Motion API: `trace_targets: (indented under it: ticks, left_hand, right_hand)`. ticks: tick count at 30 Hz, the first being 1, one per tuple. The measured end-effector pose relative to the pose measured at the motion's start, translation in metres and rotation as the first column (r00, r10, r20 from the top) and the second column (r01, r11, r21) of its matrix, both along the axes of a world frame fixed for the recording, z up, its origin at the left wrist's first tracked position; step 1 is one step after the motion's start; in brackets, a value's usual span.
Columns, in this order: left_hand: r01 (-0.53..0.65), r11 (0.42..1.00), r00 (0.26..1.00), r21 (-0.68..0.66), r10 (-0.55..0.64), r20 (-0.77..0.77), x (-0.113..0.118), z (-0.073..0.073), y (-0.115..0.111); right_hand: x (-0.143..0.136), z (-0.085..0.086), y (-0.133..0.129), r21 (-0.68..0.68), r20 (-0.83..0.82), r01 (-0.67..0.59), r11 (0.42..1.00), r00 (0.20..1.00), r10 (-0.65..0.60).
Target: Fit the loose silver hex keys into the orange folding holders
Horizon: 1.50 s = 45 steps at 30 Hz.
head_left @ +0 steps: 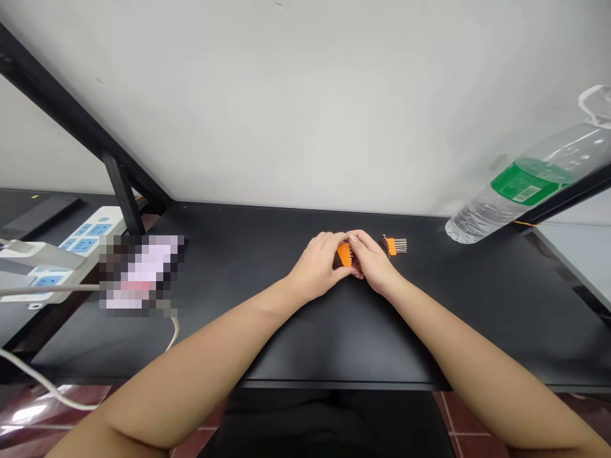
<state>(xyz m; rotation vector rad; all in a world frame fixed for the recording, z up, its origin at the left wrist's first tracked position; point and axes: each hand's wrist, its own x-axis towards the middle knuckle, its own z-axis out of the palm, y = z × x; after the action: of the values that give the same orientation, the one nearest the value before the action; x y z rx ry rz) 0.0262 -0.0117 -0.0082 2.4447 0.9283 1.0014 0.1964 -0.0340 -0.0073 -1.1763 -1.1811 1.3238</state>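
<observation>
Near the middle of the black table, my left hand [321,264] is wrapped round the left side of a small orange piece [344,254] with dark parts along its edges. My right hand [375,264] closes on the right side of the same piece, its fingertips meeting those of my left hand. Parts of the piece are hidden by the fingers. Just right of my right hand, a second orange piece [392,246] lies on the table, with thin metal prongs pointing right and dark bits at its left end.
A large water bottle [518,184] with a green label stands at the right back. At the left are a blurred phone-like object [143,270], a white power strip [90,238] and pale cables. A black frame post [123,191] rises there, before a white wall.
</observation>
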Motion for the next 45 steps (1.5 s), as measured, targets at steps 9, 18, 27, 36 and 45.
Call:
trace_targets:
  ticks: [9,18,27,36,45]
  left_hand:
    - [-0.039,0.984,0.994,-0.173,0.056,0.091,0.004,-0.002,-0.004]
    - [-0.001,0.98,0.989,-0.201,0.03,0.145,0.004,-0.002,-0.003]
    - [0.031,0.997,0.999,-0.074,-0.029,0.026,0.007,-0.008,-0.004]
    - [0.054,0.991,0.995,-0.125,-0.043,0.089,0.004,-0.004,-0.004]
    - [0.065,0.996,0.996,-0.067,-0.061,0.069,0.0,-0.009,0.001]
  right_hand:
    - [-0.008,-0.004,-0.005,0.058,0.006,0.136,0.989,0.991,-0.137]
    - [-0.008,-0.004,-0.006,-0.045,-0.111,0.167,0.985,0.979,-0.171]
    - [-0.01,-0.005,-0.005,0.02,0.077,0.229,0.973,0.97,-0.229]
    - [-0.009,0.007,-0.011,0.003,-0.138,0.273,0.962,0.953,-0.27]
    - [-0.001,0.015,-0.009,-0.149,-0.178,0.085,0.985,0.978,-0.111]
